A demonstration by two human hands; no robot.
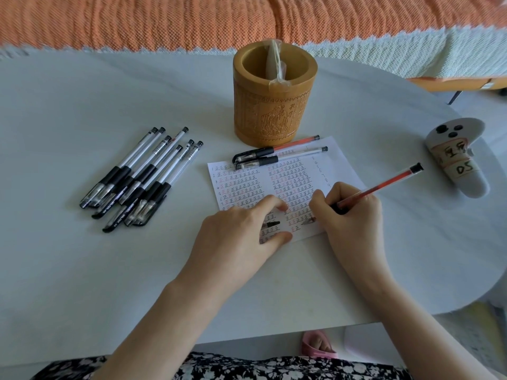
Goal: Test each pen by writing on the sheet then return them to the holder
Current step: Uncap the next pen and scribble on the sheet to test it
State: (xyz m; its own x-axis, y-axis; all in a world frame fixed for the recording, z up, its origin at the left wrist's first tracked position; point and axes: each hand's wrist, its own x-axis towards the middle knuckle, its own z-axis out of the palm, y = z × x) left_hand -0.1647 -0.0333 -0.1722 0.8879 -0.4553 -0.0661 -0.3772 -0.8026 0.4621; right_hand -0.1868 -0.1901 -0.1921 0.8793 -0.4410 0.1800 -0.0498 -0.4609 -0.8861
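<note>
The right hand [348, 212] is gripping a red pen [384, 185] low on its dark rubber sleeve, fingers curled round it, and is pressing the tip to the sheet [337, 165] near its front right corner. The barrel is slanting up and away to the right. The left hand [236, 237] is resting on the sheet's near left part, pinning it down. Its fingers are bent, and a black pen cap [273, 224] is showing under them, seemingly pinched there.

The sheet is lying in the middle of the desk [82, 270], already filling with rows of tally marks. Two capped pens [279, 154] are lying across its far edge, just in front of the holder [274, 105], which is standing toward the far edge of the desk. A cluster of black pens [142, 182] is lying well apart, toward the left edge. A white labelled gadget [455, 160] is sitting by the right edge.

The pen is looking light and stiff, with a smooth, likely slippery plastic barrel, so the ribbed sleeve is probably the surest place to hold. The paper is thin and apt to slide, so it is likely needing that steadying hand.
</note>
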